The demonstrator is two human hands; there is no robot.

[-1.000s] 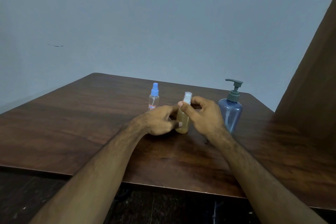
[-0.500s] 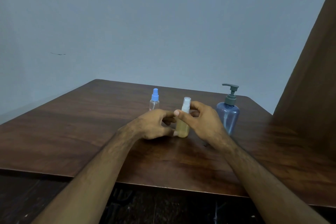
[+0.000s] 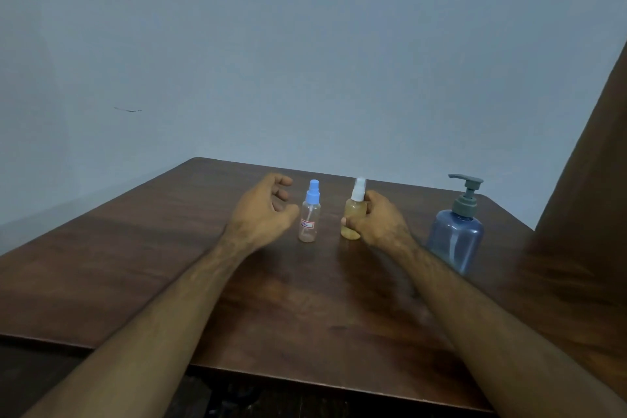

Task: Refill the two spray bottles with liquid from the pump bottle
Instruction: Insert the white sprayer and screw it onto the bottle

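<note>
The left hand is no longer touching the amber spray bottle; it is now hovering with fingers loosely spread just to the left of the clear spray bottle with the blue cap, which it was screening before. The right hand is no longer pinching the amber bottle's white cap from above; it is now gripping the bottle's body from the right side, thumb across the front. The amber bottle is now standing a little farther from the pump bottle.
</note>
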